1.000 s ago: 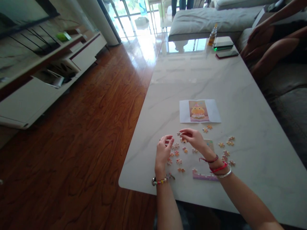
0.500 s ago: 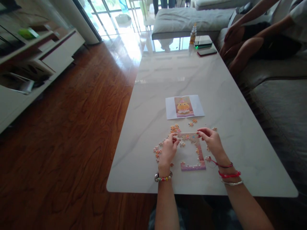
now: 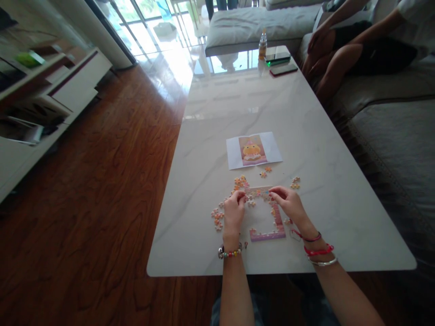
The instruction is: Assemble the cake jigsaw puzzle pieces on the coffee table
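A partly joined jigsaw puzzle (image 3: 268, 236) lies on the table as a frame with a bare middle; its left side is open. My left hand (image 3: 234, 213) is closed in a pinch at the puzzle's upper left corner, and what its fingertips hold is too small to make out. At the upper right corner, thumb and forefinger of my right hand (image 3: 290, 203) are pinched together over the edge strip; anything between them is hidden. Loose puzzle pieces (image 3: 217, 218) lie left of my left hand. More orange pieces (image 3: 241, 182) are heaped just beyond it.
A paper with a printed picture (image 3: 252, 151) lies beyond the puzzle on the white marbled table (image 3: 210, 149). Several pale pieces (image 3: 295, 183) lie to the right. A bottle (image 3: 263, 45) and phone-like devices (image 3: 283, 69) are at the far end. Another person sits on the sofa (image 3: 390, 127).
The view has shifted slightly, moving the table left in the picture. My left fingers have drawn closer together. My right fingertips have come slightly down and inward at the puzzle's corner.
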### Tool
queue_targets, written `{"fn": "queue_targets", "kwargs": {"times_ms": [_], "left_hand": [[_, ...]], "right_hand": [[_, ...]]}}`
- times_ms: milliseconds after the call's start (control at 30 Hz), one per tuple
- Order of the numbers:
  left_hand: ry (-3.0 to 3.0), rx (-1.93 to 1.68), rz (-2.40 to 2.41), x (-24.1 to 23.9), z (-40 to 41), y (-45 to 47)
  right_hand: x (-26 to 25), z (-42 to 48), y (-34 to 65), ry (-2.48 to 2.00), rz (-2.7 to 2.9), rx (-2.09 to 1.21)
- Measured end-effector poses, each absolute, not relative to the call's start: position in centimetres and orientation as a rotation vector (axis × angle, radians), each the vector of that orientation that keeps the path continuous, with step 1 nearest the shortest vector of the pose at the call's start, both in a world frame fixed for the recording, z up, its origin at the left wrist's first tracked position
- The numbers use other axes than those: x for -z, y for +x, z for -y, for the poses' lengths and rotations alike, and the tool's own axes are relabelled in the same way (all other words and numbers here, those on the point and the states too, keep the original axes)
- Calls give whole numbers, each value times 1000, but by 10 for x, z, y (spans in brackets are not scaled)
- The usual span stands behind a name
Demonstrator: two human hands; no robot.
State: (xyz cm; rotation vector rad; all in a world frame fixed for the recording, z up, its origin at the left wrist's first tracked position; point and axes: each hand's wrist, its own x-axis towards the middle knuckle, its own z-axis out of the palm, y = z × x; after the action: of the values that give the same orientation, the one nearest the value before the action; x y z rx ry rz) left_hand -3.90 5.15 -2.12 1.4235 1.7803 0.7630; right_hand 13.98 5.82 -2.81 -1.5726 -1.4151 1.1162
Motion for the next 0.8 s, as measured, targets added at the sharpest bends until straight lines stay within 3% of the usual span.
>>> {"fn": "queue_targets", "kwargs": {"times_ms": [367,800], "left_hand": [[1334,-788,-1424,16,-51,-30],[1403,-789,-1421,15,-49,-36]], "right_hand": [[19,-50,123,-1457,1727,-1214],[23,-47,108,-1381,1341,-1552]]}}
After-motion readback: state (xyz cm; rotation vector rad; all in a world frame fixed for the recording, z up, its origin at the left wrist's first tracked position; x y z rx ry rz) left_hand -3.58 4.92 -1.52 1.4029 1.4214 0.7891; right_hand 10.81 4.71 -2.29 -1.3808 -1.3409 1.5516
